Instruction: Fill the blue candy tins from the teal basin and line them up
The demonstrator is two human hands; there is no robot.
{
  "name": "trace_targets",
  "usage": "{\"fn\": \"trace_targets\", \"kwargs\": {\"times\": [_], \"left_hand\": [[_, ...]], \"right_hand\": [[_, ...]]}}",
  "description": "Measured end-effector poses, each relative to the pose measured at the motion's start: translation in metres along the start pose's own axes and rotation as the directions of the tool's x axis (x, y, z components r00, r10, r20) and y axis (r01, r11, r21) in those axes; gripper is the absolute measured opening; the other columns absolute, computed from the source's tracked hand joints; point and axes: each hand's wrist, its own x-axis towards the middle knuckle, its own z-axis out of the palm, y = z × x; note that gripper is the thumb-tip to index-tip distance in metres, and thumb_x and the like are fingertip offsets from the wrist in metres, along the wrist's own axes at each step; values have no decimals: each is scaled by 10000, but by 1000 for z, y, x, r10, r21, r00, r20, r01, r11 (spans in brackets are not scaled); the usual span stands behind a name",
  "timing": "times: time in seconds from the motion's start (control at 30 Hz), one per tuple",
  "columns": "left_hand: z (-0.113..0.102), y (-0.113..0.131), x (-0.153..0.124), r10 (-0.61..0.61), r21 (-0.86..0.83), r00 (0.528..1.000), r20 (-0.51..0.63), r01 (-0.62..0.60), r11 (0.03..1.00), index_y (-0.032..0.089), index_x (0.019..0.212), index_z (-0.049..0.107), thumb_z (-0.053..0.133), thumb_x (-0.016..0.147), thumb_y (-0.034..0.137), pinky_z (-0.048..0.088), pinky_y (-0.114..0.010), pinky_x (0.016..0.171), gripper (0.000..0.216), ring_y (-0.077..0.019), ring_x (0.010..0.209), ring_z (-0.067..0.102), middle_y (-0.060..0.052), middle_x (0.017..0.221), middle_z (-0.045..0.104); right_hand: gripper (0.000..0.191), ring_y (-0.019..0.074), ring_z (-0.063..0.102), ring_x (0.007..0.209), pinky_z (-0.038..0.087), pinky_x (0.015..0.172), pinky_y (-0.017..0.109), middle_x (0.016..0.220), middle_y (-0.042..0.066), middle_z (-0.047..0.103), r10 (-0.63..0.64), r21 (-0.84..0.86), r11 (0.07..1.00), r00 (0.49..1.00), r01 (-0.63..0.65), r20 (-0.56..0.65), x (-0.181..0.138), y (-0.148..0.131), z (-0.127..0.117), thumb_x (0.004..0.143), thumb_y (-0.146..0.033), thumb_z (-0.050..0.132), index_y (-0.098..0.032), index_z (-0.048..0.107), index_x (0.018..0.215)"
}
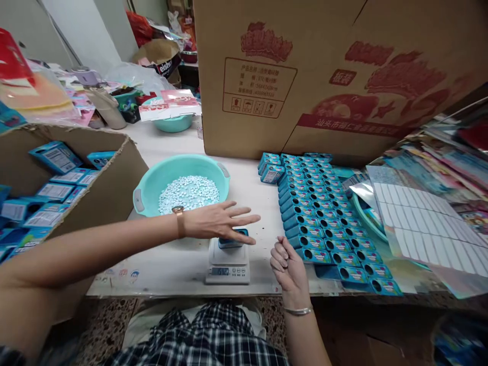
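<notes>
My left hand (217, 221) reaches across from the left with fingers spread, above a small blue box (240, 236) on a white digital scale (229, 272). The hand covers part of the box, and I cannot tell whether it touches it. My right hand (287, 262) is closed, just right of the scale, with its fingers curled in; whatever they may hold is hidden. Behind my left forearm stands a turquoise basin (179, 165) with many small pale-blue candies (188, 193). To the right of my right hand, blue boxes (318, 213) with round dark openings stand in tight rows.
A cardboard box (110, 178) at left holds more blue boxes. A big printed carton (267, 127) walls off the back. At right, label sheets (427, 218) overlap another turquoise basin (360, 211). The table's front edge runs close to my lap.
</notes>
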Motion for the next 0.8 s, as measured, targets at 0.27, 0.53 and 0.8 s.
{"fn": "trace_targets", "kwargs": {"times": [0.27, 0.53, 0.8], "left_hand": [[22, -31, 33, 283, 15, 949, 139, -288, 957, 400, 1119, 623, 442, 936, 191, 284, -353, 1118, 332, -172, 1407, 343, 48, 1514, 408], [34, -109, 128, -210, 158, 957, -200, 243, 957, 177, 930, 658, 690, 775, 460, 188, -508, 1140, 325, -305, 1239, 443, -114, 1077, 622], [92, -165, 210, -644, -47, 655, -395, 686, 726, 146, 932, 627, 704, 756, 467, 191, -551, 1116, 374, -302, 1123, 473, -122, 1064, 583]], "right_hand": [[218, -8, 236, 362, 147, 315, 124, 511, -124, 344, 20, 91, 996, 999, -17, -37, 7, 8, -17, 737, -229, 773, -141, 627, 873], [360, -16, 210, 354, 93, 323, 136, 493, -129, 356, 103, 115, 989, 990, -92, -92, 24, 19, -21, 613, -311, 870, -154, 640, 842], [490, 10, 184, 288, 95, 294, 168, 410, -139, 308, 237, 9, 972, 971, -237, -12, 44, 41, -34, 499, -505, 887, -192, 642, 785]]}}
